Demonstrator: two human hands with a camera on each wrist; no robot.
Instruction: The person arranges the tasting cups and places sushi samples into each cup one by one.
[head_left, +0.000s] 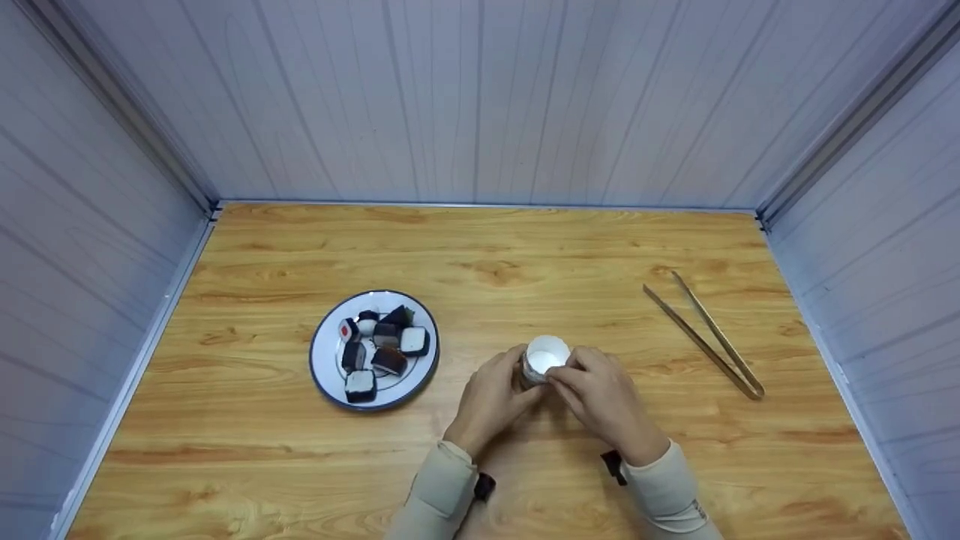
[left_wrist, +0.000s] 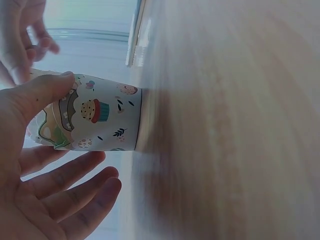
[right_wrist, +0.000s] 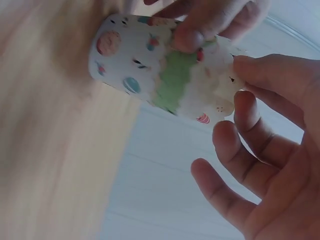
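A white paper cup printed with cupcakes and leaves stands upright on the table, its mouth facing up in the head view. My left hand holds it from the left; the left wrist view has the thumb along the printed wall and the other fingers on the opposite side. At the rim, my right hand pinches the edge between thumb and forefinger, while its other fingers stay off the cup in the right wrist view. Scalloped paper in green and cream shows around the cup's upper part.
Left of the hands sits a white plate with a blue rim, bearing several sushi-like pieces. Gold-coloured tongs lie spread on the wooden table at the right. Pale panel walls enclose the back and both sides.
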